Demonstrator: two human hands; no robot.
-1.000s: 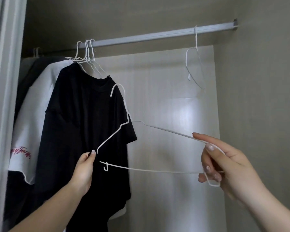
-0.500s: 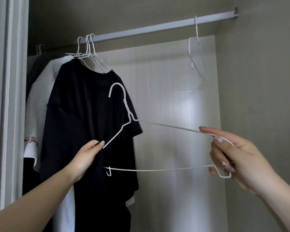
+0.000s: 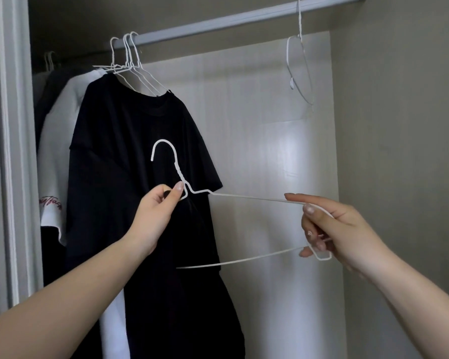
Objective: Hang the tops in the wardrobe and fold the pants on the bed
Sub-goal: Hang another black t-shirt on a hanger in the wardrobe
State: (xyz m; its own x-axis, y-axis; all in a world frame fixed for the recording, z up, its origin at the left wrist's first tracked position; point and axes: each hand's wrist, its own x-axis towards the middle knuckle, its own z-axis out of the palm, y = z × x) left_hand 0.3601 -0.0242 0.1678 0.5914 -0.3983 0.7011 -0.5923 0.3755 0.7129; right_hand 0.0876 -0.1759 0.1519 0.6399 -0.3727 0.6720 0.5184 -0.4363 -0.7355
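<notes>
Closest to us, both of our bare forearms reach up and forward into the open wardrobe. Our left hand (image 3: 154,216) pinches a thin white wire hanger (image 3: 244,196) at the base of its neck, thumb and forefinger curled round the wire just below the twisted stem, while the hook curves upward above the fingertips. Our right hand (image 3: 332,229) grasps the same hanger at its far shoulder end, the forefinger stretched along the upper wire and the other fingers curled round the bend where the upper and lower wires meet. Between the two hands the hanger lies tilted almost flat, bare of any garment, and its lower wire ends loose in the air below our left wrist.

Just behind the left hand hangs a black short-sleeved T-shirt (image 3: 130,177) on one of several white wire hangers bunched together on the rail. Beside it, farther left, hangs a white T-shirt with red script lettering on the sleeve (image 3: 55,156), and behind that a darker garment (image 3: 46,99) is only partly visible, too shadowed to tell what it is.

Above runs a pale grey metal hanging rail (image 3: 218,22), slanting across the top of the wardrobe. Well apart from the bunched clothes, toward the right end of the rail, one empty white wire hanger (image 3: 300,71) hangs edge-on. Farthest back stands the glossy pale wood-grain rear panel (image 3: 270,151), with a plain beige side wall (image 3: 399,125) to the right and a white door frame (image 3: 8,151) at the left.
</notes>
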